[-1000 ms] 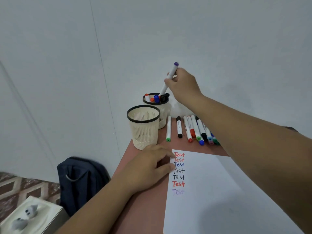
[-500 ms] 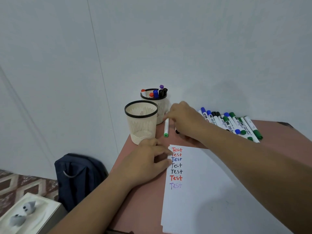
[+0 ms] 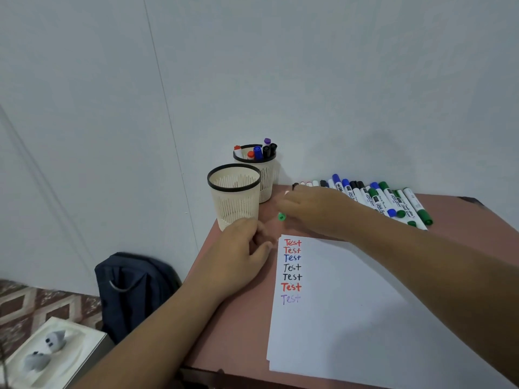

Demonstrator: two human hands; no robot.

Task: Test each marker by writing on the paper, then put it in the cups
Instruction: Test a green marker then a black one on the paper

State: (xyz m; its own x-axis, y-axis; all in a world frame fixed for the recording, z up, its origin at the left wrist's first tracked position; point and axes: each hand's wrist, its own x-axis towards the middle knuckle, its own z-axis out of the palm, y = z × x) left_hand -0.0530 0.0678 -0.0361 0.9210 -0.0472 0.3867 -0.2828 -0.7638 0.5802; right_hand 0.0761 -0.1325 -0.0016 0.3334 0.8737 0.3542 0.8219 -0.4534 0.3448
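My right hand (image 3: 311, 209) grips a white marker with a green cap (image 3: 281, 217) just above the table, near the top of the paper (image 3: 365, 304). The paper carries a column of "Test" words in red, blue, black and purple. My left hand (image 3: 241, 256) rests on the table by the paper's left edge, fingers loosely curled, holding nothing. A near cream cup (image 3: 234, 195) stands empty. Behind it, the far cup (image 3: 266, 178) holds several markers, the purple one among them. More markers (image 3: 379, 200) lie in a row at the back right.
The pink table (image 3: 224, 332) stands in a corner against white walls. A dark backpack (image 3: 134, 290) sits on the floor to the left, with a white box (image 3: 50, 357) in front of it. The table's front edge runs below the paper.
My right hand dropped the purple marker into the far cup, came down to the marker row and took hold of the green-capped marker. The left hand slid slightly off the paper.
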